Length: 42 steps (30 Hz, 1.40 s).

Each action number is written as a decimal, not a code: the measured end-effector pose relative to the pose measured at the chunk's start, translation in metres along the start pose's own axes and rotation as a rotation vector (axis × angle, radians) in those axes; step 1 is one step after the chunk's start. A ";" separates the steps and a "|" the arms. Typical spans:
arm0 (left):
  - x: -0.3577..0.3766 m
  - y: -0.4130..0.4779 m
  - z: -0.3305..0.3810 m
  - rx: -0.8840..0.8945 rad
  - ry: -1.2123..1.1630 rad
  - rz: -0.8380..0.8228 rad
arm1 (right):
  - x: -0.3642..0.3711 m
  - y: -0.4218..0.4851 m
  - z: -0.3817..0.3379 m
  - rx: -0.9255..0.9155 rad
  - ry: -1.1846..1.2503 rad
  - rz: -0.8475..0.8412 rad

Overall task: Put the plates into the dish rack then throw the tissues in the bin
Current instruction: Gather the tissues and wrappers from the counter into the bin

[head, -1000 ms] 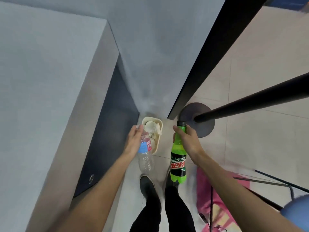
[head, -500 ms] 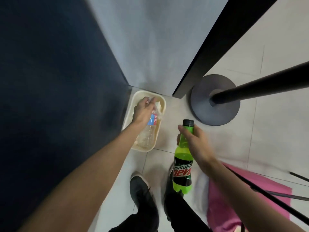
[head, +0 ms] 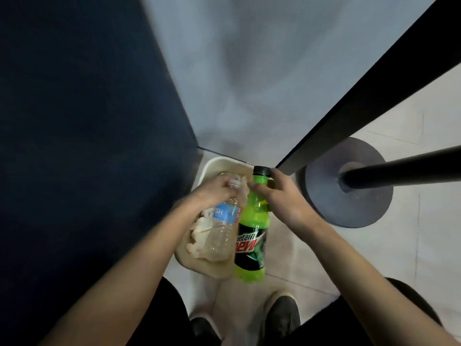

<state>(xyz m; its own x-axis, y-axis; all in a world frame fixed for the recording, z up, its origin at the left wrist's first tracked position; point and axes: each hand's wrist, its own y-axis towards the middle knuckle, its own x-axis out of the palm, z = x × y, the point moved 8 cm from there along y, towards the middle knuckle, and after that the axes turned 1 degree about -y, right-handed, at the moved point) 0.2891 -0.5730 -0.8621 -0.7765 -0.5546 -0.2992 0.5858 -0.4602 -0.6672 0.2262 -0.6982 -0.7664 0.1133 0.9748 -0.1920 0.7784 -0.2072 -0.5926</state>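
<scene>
Holding two bottles over the bin (head: 215,163) in the floor corner

Left hand (head: 216,193) fingers curl round the clear bottle (head: 224,232) neck, above tissues (head: 199,229) lying in the bin; right hand (head: 283,199) fingers clamp the green bottle (head: 252,221) neck.

crumpled white tissues (head: 199,229) heaped inside a cream bin (head: 212,163), upright on the floor

A pale tiled floor (head: 424,245) is seen below. A dark blue panel (head: 87,121) is set left, adjoined by a grey wall (head: 249,71) and a black diagonal edge (head: 361,103). A black pole (head: 404,169) is mounted on a round dark base (head: 331,208).
</scene>
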 end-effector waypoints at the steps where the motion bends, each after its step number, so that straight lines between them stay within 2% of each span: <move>1: -0.006 0.001 0.001 0.006 0.037 -0.027 | 0.006 0.008 -0.005 -0.056 -0.107 -0.005; 6: -0.037 0.000 0.021 0.036 0.464 0.056 | 0.023 0.030 -0.019 -0.309 -0.482 0.041; 11: -0.058 -0.024 0.042 0.096 0.444 0.195 | 0.025 0.035 -0.015 -0.305 -0.513 0.089; 15: -0.059 -0.041 0.040 0.145 0.503 0.210 | 0.033 0.035 0.001 -0.246 -0.663 0.057; 17: -0.060 -0.048 0.033 0.161 0.563 0.184 | 0.033 0.030 0.007 -0.258 -0.779 0.029; 20: -0.052 -0.055 0.010 0.106 0.650 -0.008 | 0.038 0.008 0.008 -0.409 -0.887 -0.003; 22: -0.046 -0.059 -0.001 0.060 0.719 -0.063 | 0.049 -0.011 0.016 -0.497 -1.020 -0.044; 26: -0.031 -0.066 -0.016 0.018 0.972 -0.084 | 0.079 -0.018 0.047 -0.416 -1.469 -0.211; 29: -0.025 -0.065 -0.014 0.069 1.104 -0.096 | 0.091 -0.009 0.042 -0.431 -1.628 -0.267; 33: -0.014 -0.062 -0.017 0.119 1.286 -0.140 | 0.104 0.000 0.053 -0.425 -1.732 -0.313; 38: -0.001 -0.061 -0.029 -0.002 1.259 -0.126 | 0.121 0.015 0.090 -0.373 -1.766 -0.376; 42: 0.001 -0.048 -0.025 0.021 1.390 -0.096 | 0.134 0.033 0.107 -0.315 -1.799 -0.373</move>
<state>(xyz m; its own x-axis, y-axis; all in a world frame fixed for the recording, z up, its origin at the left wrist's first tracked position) 0.2541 -0.5343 -0.8475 -0.3981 0.6089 -0.6861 0.5116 -0.4735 -0.7170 0.2007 -0.5837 -0.8957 -0.6115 -0.3298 -0.7192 0.7011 0.1956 -0.6857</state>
